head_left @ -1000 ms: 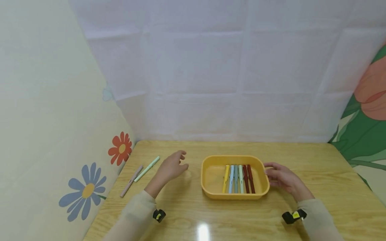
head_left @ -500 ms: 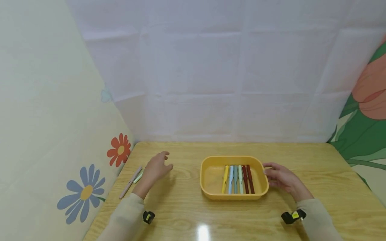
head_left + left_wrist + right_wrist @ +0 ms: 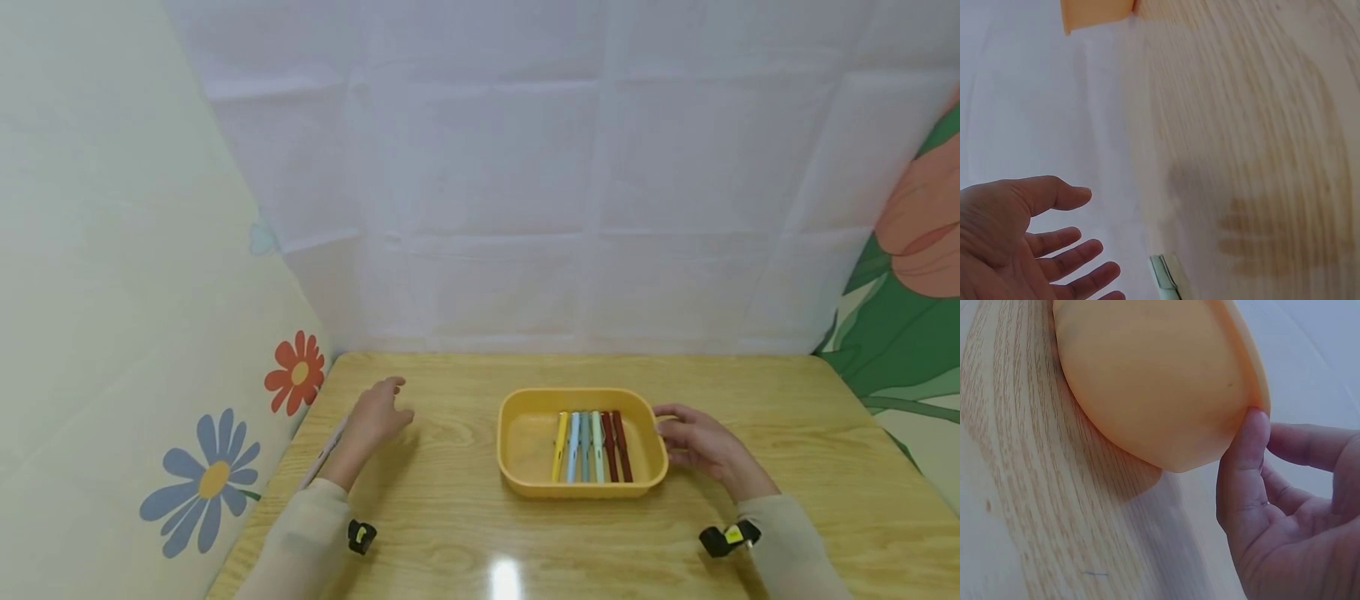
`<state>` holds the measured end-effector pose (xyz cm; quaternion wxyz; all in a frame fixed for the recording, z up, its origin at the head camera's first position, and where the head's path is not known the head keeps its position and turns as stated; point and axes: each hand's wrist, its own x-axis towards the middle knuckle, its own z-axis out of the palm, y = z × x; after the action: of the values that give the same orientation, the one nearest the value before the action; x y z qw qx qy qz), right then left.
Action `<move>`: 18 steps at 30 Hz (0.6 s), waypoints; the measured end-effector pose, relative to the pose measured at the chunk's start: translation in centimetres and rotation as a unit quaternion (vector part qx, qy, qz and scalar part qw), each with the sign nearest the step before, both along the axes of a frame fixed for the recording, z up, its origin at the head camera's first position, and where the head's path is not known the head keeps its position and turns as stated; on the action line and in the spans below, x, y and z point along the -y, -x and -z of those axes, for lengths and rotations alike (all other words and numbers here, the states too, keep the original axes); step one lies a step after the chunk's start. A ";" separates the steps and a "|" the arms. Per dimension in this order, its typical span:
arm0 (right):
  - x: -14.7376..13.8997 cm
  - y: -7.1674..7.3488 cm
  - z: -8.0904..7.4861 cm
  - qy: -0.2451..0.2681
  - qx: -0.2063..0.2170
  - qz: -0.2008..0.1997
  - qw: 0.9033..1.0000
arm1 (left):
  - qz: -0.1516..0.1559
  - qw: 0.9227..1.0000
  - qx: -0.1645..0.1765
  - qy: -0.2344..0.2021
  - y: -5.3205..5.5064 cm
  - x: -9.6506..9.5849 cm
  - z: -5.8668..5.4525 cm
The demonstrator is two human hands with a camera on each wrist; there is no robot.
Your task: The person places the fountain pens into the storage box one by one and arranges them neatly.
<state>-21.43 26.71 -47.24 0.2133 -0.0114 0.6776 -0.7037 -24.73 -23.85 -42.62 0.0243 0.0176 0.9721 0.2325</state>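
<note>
My left hand [image 3: 373, 421] hovers over the table's left side with its fingers apart and holding nothing. In the left wrist view a pale green pen [image 3: 1164, 275] lies just beyond its fingertips; in the head view the hand covers that pen. A mauve pen [image 3: 326, 454] shows partly beside the left forearm. My right hand [image 3: 697, 442] grips the right rim of a yellow tray [image 3: 521, 479], thumb against the outer wall and index finger at the rim, its tip hidden. Inside, yellow [image 3: 560, 446], light blue, grey-blue, pale green and dark red pens [image 3: 622, 446] lie in a row.
The tray stands on a wooden table [image 3: 450, 533]. A white cloth [image 3: 480, 208] hangs behind the table. A flower-printed wall [image 3: 150, 333] borders the left side, another printed surface [image 3: 907, 333] the right.
My left hand has moved left, away from the tray, and now covers the pale green pen in the head view. The right hand and the tray have stayed in place.
</note>
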 end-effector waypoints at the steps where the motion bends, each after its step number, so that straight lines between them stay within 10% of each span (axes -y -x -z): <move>1: 0.0 0.0 0.0 0.000 -0.001 0.000 1.000 | -0.003 1.000 0.000 0.004 0.1 0.2 0.1; 18: 0.1 0.1 0.0 -0.006 0.004 0.008 1.000 | -0.049 0.997 0.021 0.048 1.2 2.6 2.3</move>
<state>-21.49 26.62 -47.24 0.2106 -0.0019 0.6808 -0.7016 -25.91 -26.45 -44.94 0.0338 -0.0360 0.9812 0.1865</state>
